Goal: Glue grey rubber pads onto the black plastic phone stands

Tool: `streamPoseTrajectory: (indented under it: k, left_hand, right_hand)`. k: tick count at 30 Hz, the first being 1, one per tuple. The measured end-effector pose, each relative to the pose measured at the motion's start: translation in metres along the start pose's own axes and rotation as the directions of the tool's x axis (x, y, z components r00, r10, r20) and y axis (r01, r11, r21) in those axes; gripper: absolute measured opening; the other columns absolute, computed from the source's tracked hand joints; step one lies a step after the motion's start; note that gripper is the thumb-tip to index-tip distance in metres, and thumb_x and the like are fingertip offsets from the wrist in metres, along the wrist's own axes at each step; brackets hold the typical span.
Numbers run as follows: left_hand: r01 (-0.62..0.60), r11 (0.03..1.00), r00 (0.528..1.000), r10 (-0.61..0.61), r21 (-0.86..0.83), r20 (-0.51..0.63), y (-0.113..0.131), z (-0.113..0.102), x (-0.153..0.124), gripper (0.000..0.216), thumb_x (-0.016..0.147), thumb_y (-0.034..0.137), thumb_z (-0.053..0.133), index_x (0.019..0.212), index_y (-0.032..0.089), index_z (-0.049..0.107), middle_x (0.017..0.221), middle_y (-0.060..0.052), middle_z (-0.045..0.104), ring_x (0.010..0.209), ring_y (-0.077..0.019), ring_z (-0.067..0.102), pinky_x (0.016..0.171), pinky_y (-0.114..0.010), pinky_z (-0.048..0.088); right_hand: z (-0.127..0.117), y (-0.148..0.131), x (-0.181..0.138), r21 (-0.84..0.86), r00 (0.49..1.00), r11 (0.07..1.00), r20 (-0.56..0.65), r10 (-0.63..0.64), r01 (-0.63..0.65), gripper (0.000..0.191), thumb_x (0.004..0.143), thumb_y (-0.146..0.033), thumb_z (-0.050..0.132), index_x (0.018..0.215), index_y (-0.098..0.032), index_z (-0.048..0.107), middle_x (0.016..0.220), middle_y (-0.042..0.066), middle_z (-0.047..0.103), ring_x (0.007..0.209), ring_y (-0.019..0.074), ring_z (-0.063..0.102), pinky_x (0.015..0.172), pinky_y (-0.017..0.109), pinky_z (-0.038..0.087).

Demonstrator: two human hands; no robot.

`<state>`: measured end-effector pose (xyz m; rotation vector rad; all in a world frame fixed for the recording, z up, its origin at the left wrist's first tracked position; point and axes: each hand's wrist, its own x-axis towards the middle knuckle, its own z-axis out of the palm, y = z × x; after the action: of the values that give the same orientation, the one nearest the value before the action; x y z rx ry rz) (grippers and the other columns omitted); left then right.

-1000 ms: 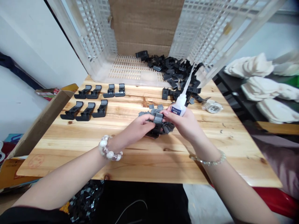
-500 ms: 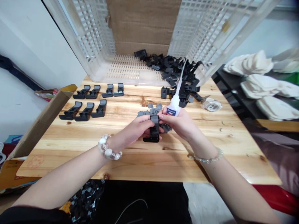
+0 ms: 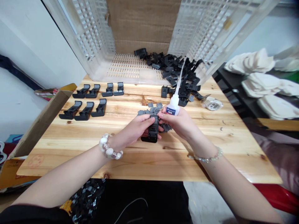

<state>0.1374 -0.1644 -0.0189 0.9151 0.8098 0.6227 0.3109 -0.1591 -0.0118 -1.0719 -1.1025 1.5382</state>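
Over the middle of the wooden table, my left hand [image 3: 137,127] grips a black plastic bracket [image 3: 153,132], its thumb pressed near the grey patch at the upper end. My right hand [image 3: 181,121] holds a white glue bottle [image 3: 174,105] with a blue label, its long thin nozzle pointing up and away. The right thumb and fingertips come close to the bracket's upper right edge; whether they touch it I cannot tell. Just behind and beside the hands lies a loose pile of small grey pads [image 3: 151,109], partly hidden by my fingers.
Several black brackets with grey pads [image 3: 87,111] stand in two rows at the left. A white plastic crate [image 3: 140,76] on its side holds a heap of black brackets [image 3: 170,65], spilling onto the table [image 3: 116,168]. A tape roll [image 3: 212,103] lies at the right.
The bracket has shifted slightly left and tilted a little in my left hand, and the left thumb has moved up towards its top end. My right hand still holds the glue bottle.
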Motion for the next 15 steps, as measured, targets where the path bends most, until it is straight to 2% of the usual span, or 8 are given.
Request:
streamPoseTrajectory:
  k: [5,15]
  left_hand:
    - [-0.004,1.0,1.0,0.004,-0.001,-0.005,-0.0003,-0.0003,0.0006,0.022,0.094,0.032,0.055,0.096,0.011,0.062,0.087,-0.008,0.072,0.061,-0.0161,0.071,0.057,-0.025,0.054]
    - [-0.001,1.0,1.0,0.001,-0.019,-0.029,-0.0012,0.0013,0.002,0.02,0.092,0.032,0.058,0.096,0.013,0.061,0.082,-0.006,0.072,0.058,-0.0154,0.069,0.055,-0.025,0.054]
  right_hand:
    - [0.0012,-0.0002,-0.0004,0.022,1.0,1.0,0.011,0.0,0.0,0.026,0.064,-0.027,0.082,0.07,-0.018,0.058,0.061,-0.002,0.059,0.051,0.0111,0.055,0.047,0.023,0.042]
    - [-0.0001,0.0017,0.0014,0.017,1.0,1.0,0.008,-0.016,0.016,0.023,0.065,-0.023,0.081,0.07,-0.017,0.059,0.063,-0.003,0.06,0.052,0.0099,0.056,0.052,0.023,0.045]
